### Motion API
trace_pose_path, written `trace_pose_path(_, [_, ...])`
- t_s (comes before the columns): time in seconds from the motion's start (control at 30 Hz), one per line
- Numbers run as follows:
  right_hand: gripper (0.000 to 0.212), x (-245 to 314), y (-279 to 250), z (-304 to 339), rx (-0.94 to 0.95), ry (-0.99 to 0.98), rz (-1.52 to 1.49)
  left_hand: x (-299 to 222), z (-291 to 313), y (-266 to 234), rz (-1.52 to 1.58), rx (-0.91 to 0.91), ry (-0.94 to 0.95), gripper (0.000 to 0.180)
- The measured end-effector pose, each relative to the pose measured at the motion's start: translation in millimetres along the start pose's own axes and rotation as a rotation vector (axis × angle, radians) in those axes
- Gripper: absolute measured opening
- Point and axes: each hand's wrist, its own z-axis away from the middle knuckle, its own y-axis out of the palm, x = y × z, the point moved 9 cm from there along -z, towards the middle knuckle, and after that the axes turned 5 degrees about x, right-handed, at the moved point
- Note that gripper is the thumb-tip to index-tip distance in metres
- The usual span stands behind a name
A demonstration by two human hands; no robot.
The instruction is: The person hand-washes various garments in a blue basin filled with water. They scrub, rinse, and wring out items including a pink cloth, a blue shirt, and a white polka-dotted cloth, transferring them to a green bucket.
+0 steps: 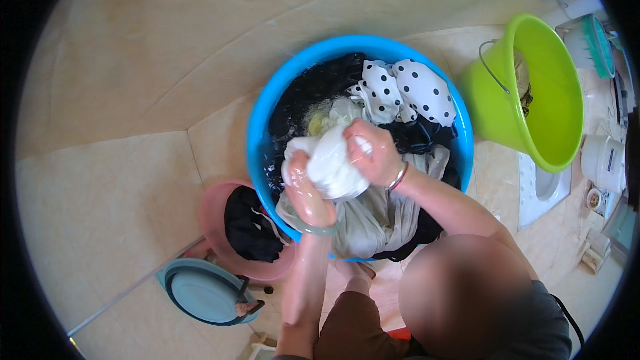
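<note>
The person's right hand has its fingers curled tightly into a bunched white cloth. The left hand presses the cloth's other side; whether its fingers grip is hard to tell through the blur. The cloth sits between both hands' fingers, over a blue tub. Polka-dotted fabric lies beyond the right fingers, greyish fabric nearer the body.
</note>
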Motion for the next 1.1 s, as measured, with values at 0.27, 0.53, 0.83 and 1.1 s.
trace_pose_path(0.27, [0.063,-81,-9,69,0.309,1.085,-0.963,-32,33,-5,-0.222,0.112,0.285,0.027])
trace_pose_path(0.53, [0.044,-41,59,21,0.526,0.88,-1.37,-20,118,97,-1.235,0.939,0.779,0.017])
trace_pose_path(0.83, [0.033,-32,7,-4,0.827,0.604,-0.451,-43,6,21,-0.775,0.433,0.375,0.063])
trace_pose_path(1.1, [0.042,9,-29,-56,0.588,0.364,-0.302,22,-63,-43,-0.508,0.375,0.016,0.038])
